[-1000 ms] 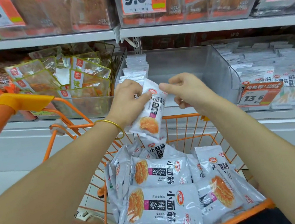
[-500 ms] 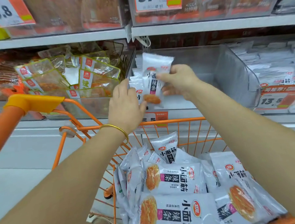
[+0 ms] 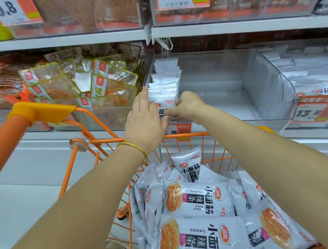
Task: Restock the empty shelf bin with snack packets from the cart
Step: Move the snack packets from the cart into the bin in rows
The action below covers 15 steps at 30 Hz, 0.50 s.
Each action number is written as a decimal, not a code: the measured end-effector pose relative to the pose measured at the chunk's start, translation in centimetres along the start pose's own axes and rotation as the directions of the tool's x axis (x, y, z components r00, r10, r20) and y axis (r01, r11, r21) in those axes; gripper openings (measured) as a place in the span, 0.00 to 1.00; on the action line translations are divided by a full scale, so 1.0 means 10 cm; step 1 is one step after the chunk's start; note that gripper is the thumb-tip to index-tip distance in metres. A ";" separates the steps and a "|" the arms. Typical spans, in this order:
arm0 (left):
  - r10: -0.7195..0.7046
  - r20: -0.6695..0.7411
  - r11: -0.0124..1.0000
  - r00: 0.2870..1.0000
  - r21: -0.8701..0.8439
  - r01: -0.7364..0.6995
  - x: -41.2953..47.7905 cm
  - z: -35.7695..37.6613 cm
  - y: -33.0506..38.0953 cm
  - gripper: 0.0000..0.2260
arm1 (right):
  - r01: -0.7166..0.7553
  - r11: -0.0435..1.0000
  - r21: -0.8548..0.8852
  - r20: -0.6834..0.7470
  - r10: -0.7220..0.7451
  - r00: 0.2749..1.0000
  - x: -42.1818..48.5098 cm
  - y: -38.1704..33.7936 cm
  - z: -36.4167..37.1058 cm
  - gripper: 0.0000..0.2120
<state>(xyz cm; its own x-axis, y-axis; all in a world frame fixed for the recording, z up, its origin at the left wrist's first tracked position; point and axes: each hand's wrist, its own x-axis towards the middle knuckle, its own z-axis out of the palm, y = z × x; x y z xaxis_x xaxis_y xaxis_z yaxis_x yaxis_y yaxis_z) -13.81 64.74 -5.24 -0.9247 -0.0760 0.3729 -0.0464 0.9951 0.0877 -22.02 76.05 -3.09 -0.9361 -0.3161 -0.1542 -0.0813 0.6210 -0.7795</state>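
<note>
A clear plastic shelf bin point(image 3: 267, 84) holds one row of white snack packets point(image 3: 167, 77) standing along its left wall; the rest of its floor is bare. The front packet point(image 3: 162, 106) of that row stands upright between my hands. My left hand point(image 3: 145, 122) rests flat against its left side with straight fingers. My right hand point(image 3: 185, 106) pinches its right edge with curled fingers. Below, the orange cart point(image 3: 193, 135) holds several more white packets point(image 3: 198, 198) with orange pictures and black lettering.
The cart's orange handle point(image 3: 41, 111) is at the left. Neighbouring bins hold clear yellow-edged packets point(image 3: 85, 86) on the left and white packets point(image 3: 312, 66) on the right. A 13.5 price tag point(image 3: 318, 108) hangs at the right. The upper shelf point(image 3: 229, 27) overhangs the bin.
My right hand carried the packet up from over the cart into the bin and lowered it at the front of the row. My left hand followed and now lies against it.
</note>
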 end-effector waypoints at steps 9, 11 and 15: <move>0.167 -0.137 0.982 0.976 0.108 -0.153 -0.07 -0.06 0.04 0.19 | 0.107 0.992 0.066 -0.144 -0.097 0.985 -0.34 0.04 -0.39 0.14; 0.253 -0.143 0.961 0.957 0.154 -0.231 -0.09 -0.09 0.08 0.18 | 0.174 0.981 0.083 -0.172 -0.158 0.972 -0.53 0.07 -0.49 0.12; 0.401 -0.133 0.903 0.906 0.222 -0.367 -0.14 -0.15 0.20 0.11 | 0.164 0.985 -0.054 0.071 -0.160 0.985 -0.93 0.22 -0.55 0.05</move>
<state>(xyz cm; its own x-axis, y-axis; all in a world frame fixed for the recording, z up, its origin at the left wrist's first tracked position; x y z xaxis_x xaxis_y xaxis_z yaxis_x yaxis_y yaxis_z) -12.06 66.73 -4.25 -0.8063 0.3216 0.4964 0.2136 0.9409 -0.2627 -15.43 84.33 -0.06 -0.8844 -0.4615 -0.0698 -0.2525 0.5987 -0.7601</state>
